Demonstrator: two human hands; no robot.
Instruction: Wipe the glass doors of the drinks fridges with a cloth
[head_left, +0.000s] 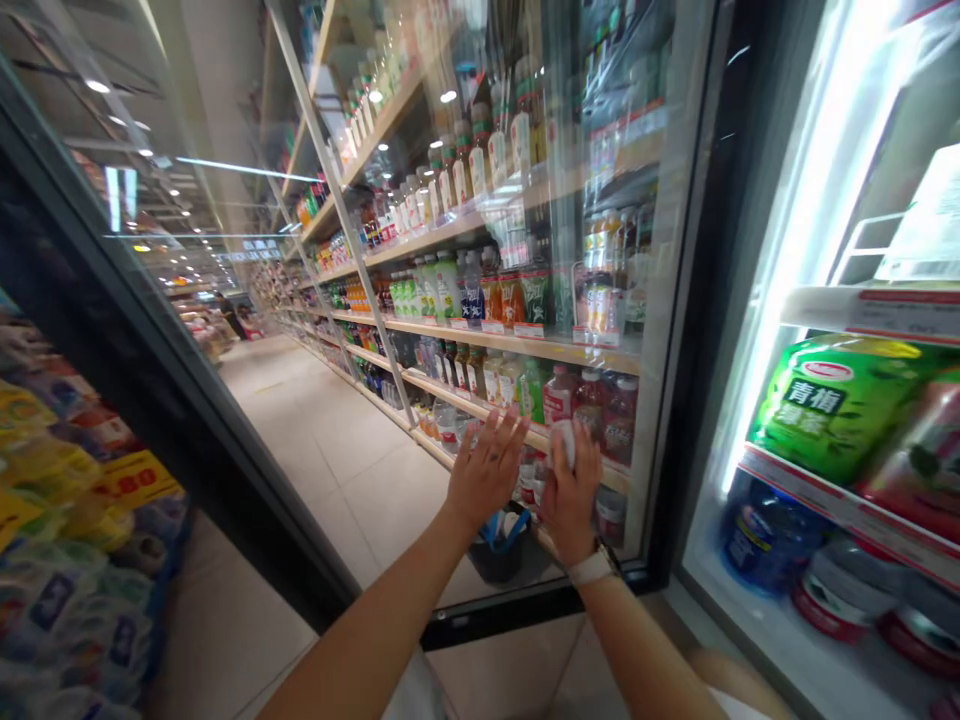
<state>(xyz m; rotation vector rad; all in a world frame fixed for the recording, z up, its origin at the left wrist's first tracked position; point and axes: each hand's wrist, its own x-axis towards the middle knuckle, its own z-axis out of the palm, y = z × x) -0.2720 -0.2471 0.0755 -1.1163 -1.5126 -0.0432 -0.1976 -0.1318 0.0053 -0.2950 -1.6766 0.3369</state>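
Observation:
A glass cooler door (405, 470) with a black frame stands open in front of me. Against its pane lies my left hand (486, 475), fingers spread, with nothing under it that I can see. Just to its right, my right hand (570, 500) presses a wadded white cloth (562, 443) on the glass; most of the cloth is covered by the fingers. Through the pane, below both hands, shows a dark bucket (499, 567) with something blue at its rim.
On the right, the lit cooler holds a green drink pack (832, 395) and several bottles. Shelves of bottled drinks (480, 290) line the aisle beyond the glass. Stacked goods (67, 570) with a yellow price sign (139, 478) stand at left. The tiled floor (300, 440) runs between.

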